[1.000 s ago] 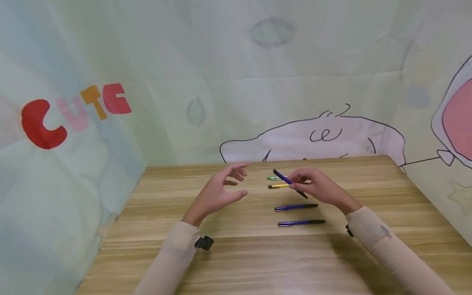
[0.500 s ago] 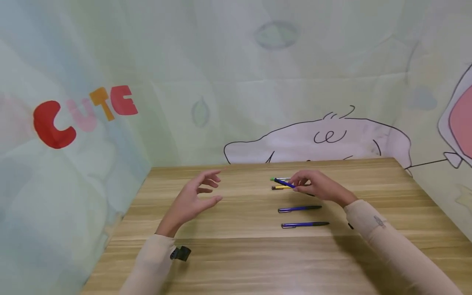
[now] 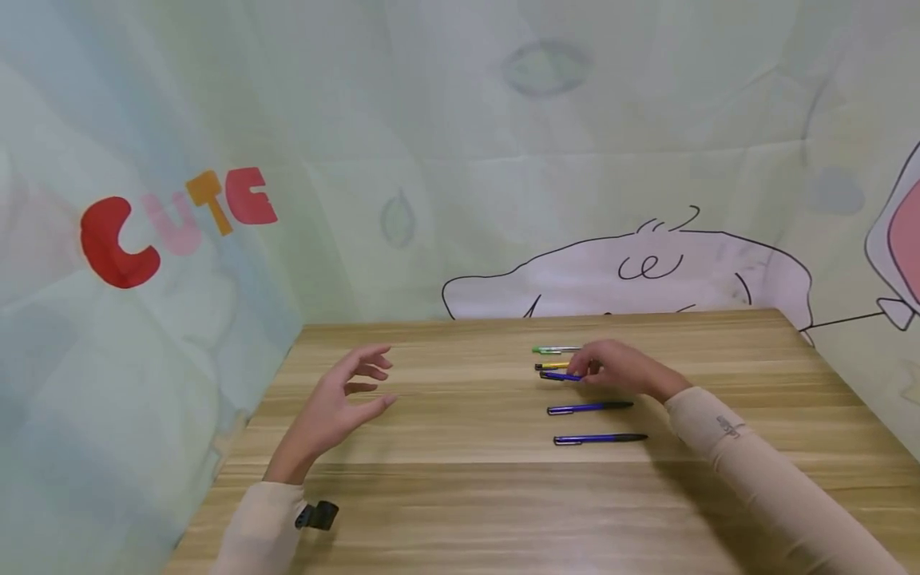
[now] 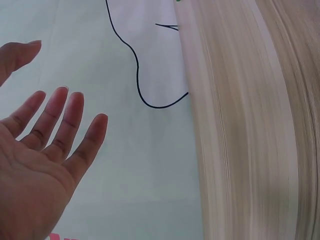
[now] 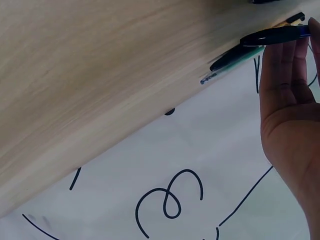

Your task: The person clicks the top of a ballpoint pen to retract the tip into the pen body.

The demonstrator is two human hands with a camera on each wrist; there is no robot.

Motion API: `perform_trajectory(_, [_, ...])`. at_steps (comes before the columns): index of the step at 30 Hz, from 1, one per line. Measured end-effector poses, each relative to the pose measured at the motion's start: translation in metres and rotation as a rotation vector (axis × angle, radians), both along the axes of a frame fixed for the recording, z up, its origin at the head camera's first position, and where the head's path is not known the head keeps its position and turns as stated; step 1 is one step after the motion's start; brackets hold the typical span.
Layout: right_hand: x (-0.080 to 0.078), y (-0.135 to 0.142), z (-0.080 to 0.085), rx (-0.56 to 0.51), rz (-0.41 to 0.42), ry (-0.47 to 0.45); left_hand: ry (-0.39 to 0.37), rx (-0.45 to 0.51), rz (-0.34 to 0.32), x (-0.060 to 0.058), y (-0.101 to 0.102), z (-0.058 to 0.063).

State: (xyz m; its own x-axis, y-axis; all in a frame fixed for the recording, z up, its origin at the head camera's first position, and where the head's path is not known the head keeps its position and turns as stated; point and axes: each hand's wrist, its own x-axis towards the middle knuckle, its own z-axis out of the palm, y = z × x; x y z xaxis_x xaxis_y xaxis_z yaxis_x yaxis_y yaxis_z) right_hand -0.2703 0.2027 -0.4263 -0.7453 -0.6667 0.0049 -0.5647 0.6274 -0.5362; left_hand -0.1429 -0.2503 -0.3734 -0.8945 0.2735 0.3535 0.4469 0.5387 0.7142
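Observation:
My right hand (image 3: 616, 369) pinches a blue pen (image 3: 559, 376) with a black grip low over the far right part of the table. In the right wrist view that pen's black end (image 5: 272, 36) sticks out from between thumb and fingers. Just beyond it lies a yellow pen (image 3: 550, 366), partly covered by the hand, and farther back a green pen (image 3: 552, 350). Two more blue pens, one (image 3: 585, 408) nearer the hand and one (image 3: 596, 439) closer to me, lie roughly parallel below. My left hand (image 3: 334, 406) hovers at the left, fingers spread and holding nothing.
The wooden table (image 3: 431, 495) ends at a printed cloth backdrop (image 3: 402, 144) along its back and left side. A small black device (image 3: 316, 515) is strapped at my left wrist.
The right hand has lowered the blue pen from a slanted pose to nearly parallel with the others, just in front of the yellow one. My left hand has drawn away leftward.

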Motion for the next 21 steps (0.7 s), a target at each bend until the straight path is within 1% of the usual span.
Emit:
perform_trajectory(3, [0.002,0.0,-0.004,0.034,-0.009,0.0,0.002,0.012,-0.002,-0.001,0.0,-0.001])
perform_trajectory(6, [0.004,0.0,-0.008,0.076,-0.035,0.014,0.013,0.02,-0.022,-0.004,0.003,-0.002])
perform_trajectory(11, [0.007,0.0,-0.013,0.113,-0.063,0.095,0.027,0.023,-0.065,-0.013,0.017,-0.003])
perform_trajectory(15, [0.012,0.002,-0.012,0.098,-0.079,0.144,0.017,0.045,-0.093,-0.02,0.029,-0.004])
perform_trajectory(17, [0.016,0.003,-0.011,0.083,-0.073,0.169,0.01,0.051,-0.105,-0.023,0.035,-0.004])
perform_trajectory(21, [0.024,0.005,-0.007,0.058,-0.016,0.23,-0.011,0.062,-0.129,-0.029,0.048,-0.004])
